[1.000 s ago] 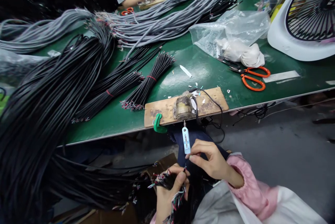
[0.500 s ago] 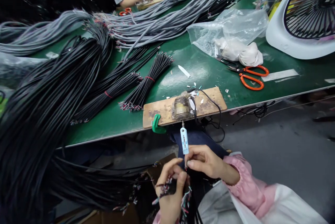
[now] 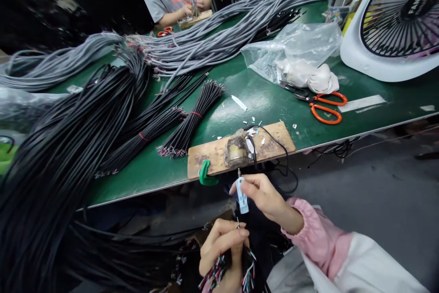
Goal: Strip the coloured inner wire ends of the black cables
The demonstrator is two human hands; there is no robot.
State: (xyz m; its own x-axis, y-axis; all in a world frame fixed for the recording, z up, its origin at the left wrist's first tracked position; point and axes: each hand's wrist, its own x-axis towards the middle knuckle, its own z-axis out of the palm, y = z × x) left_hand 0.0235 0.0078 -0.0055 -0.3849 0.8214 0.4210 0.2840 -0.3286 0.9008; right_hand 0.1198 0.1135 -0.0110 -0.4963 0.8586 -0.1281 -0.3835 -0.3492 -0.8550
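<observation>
handle [image 3: 243, 203] in frt of board [image 3: 206, 153]

Pink ruled right forearm: loose sleeve section [image 3: 325, 247], plain, softly creased, ballooning outward. Cuff [image 3: 295, 218] pulled in snug near wrist, gathered, edge lightly frilled. Then sharp colour switch: white upper sleeve [image 3: 380, 265] took over, broad and unpatterned. Closer to torso, pale grey cloth [image 3: 291, 274] showed up, rumpled, whitish edge alongside. Left arm offered mere sliver of pink sleeve [image 3: 206, 287] low down. Right hand [image 3: 262, 194] bare, slim-fingered; left hand [image 3: 221, 249] bare too.
</observation>
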